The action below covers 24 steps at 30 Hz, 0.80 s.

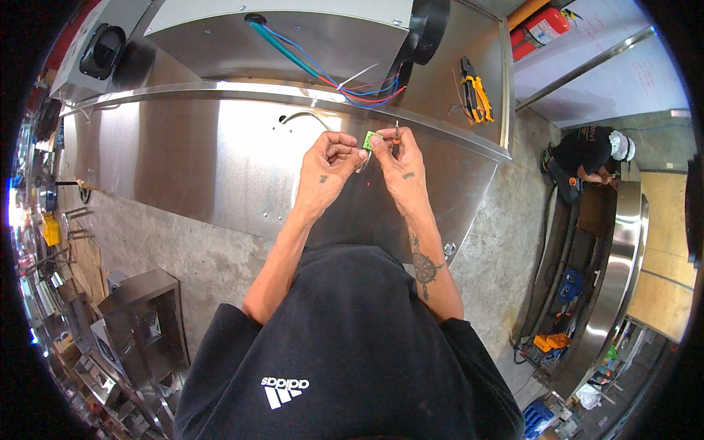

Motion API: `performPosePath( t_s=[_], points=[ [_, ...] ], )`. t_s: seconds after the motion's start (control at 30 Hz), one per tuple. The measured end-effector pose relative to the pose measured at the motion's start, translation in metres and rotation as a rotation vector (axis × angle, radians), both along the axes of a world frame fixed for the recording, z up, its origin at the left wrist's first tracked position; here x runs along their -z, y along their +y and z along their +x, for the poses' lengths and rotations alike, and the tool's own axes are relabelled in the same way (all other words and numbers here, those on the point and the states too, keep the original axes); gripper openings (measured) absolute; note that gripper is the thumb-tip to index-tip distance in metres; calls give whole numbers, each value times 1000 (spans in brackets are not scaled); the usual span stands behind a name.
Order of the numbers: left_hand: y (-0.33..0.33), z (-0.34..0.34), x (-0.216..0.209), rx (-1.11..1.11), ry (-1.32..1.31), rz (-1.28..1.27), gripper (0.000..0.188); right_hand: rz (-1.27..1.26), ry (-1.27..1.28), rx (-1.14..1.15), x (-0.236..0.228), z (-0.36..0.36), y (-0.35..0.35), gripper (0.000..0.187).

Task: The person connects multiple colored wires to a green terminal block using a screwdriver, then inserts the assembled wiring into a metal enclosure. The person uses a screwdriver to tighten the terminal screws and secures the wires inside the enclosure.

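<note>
Both my hands meet above the steel panel in front of me. My right hand pinches a small green terminal block between thumb and fingers. A thin screwdriver with an orange-red handle is tucked among the same fingers. My left hand is closed at the block's left side, its thumb and fingertips pressed together on what looks like the end of a white cable. That white cable comes out of a hole in the panel and passes behind my left hand. My fingers cover where cable and block meet.
Beyond the panel's raised edge stands a metal housing with loose green, blue, red and white wires. Pliers with orange-black handles lie at the right. A fire extinguisher is further back. Another person bends over a steel unit at right.
</note>
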<state>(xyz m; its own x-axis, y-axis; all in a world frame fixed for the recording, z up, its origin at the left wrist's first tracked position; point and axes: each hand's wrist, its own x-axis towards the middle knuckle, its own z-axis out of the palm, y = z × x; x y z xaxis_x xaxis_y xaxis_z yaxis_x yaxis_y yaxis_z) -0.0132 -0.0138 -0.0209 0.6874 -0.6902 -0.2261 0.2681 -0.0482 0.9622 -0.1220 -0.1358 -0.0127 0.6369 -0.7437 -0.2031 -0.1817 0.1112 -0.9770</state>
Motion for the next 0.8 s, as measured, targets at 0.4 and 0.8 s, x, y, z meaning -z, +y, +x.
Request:
performPosePath(
  t_s=[0.4,0.8],
  points=[
    [1,5,7,38,51,-57,38,-112,63,-134,-3,-4,-13,27],
    [5,11,5,138,118,-110,46,31,116,-88,-16,-5,-8,30]
  ],
)
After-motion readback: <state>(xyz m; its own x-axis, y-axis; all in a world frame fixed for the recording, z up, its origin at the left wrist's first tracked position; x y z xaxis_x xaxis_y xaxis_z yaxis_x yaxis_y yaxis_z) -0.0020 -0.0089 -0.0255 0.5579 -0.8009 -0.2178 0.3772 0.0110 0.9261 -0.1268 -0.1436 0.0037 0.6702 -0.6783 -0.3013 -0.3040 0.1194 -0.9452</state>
